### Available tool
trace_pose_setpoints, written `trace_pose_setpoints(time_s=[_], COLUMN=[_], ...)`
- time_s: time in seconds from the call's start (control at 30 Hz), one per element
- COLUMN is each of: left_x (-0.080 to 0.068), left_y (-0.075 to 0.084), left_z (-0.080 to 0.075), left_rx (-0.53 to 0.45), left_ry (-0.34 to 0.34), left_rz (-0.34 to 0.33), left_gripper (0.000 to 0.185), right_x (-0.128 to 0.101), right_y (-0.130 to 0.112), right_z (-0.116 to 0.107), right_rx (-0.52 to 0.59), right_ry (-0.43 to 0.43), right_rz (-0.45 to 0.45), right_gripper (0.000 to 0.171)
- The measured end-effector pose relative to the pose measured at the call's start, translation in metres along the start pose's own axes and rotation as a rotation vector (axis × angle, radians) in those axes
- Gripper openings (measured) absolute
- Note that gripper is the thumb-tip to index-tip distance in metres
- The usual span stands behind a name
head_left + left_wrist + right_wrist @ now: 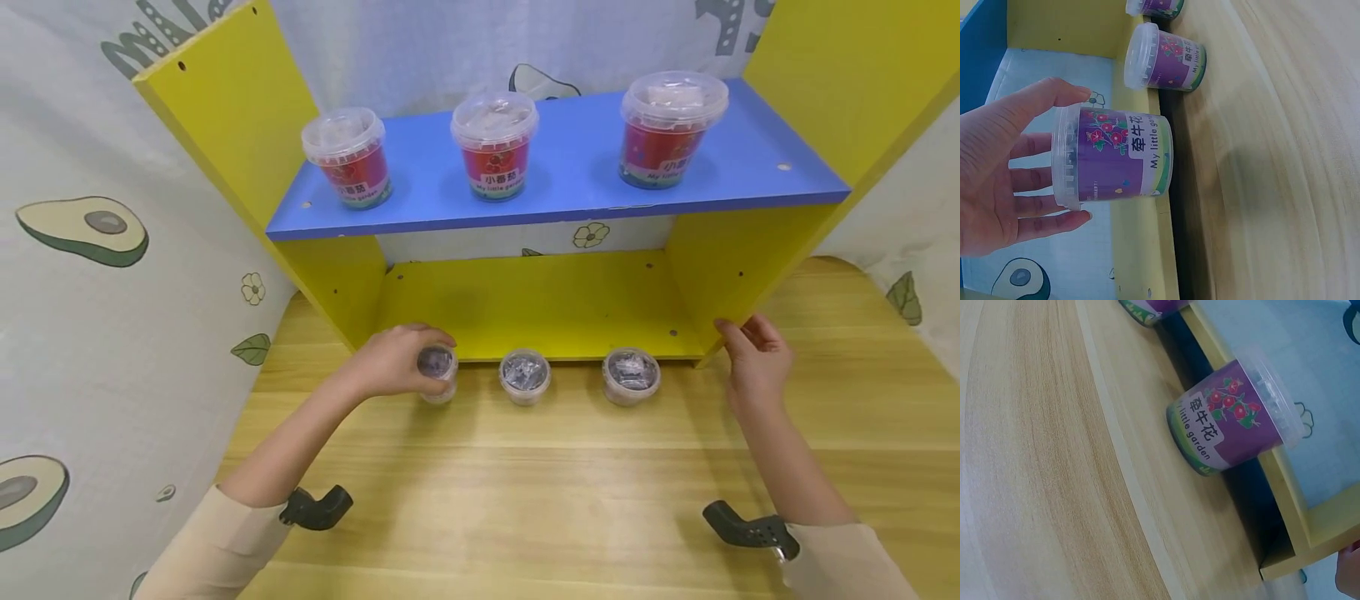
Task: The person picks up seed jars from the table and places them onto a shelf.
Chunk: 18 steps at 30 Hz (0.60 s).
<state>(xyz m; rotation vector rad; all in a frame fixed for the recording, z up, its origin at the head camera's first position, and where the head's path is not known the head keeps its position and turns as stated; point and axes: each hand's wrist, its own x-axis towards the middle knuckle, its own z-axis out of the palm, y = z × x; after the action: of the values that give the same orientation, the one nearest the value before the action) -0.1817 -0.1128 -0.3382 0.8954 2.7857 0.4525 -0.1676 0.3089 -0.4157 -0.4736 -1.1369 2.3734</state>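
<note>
My left hand (401,360) grips a clear-lidded purple cup (1116,153) around its lid, thumb on one side and fingers on the other. Red flowers and white lettering mark its label. To its right on the table stand two more purple cups, the middle one (525,377) and the right one (1229,419), before the shelf's lower front edge. My right hand (759,367) holds the front edge of the yellow-and-blue shelf's (750,250) right side panel, thumb on the inner face. Only a sliver of this hand shows in the right wrist view.
On the blue upper board (573,167) stand three red lidded cups: left (358,171), middle (495,158) and right (663,146). The yellow lower board (525,300) lies behind the purple cups. A wooden table (525,500) extends in front; a patterned cloth (150,350) hangs around.
</note>
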Motion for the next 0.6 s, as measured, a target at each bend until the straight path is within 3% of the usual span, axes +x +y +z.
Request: trace_pose_setpoints(time_s=[0.3, 0.6], left_x=[0.001, 0.004], left_y=[-0.005, -0.022], left_z=[0.002, -0.010], left_rx=[-0.012, -0.050], left_ry=[-0.004, 0.014], left_rz=[-0.008, -0.043], left_gripper=[0.052, 0.052], right_x=[0.000, 0.000], right_y=[0.000, 0.000], right_z=[0.001, 0.000], right_rx=[-0.006, -0.014], right_ry=[0.014, 0.007], right_rz=[0.004, -0.010], right_gripper=[0.030, 0.030])
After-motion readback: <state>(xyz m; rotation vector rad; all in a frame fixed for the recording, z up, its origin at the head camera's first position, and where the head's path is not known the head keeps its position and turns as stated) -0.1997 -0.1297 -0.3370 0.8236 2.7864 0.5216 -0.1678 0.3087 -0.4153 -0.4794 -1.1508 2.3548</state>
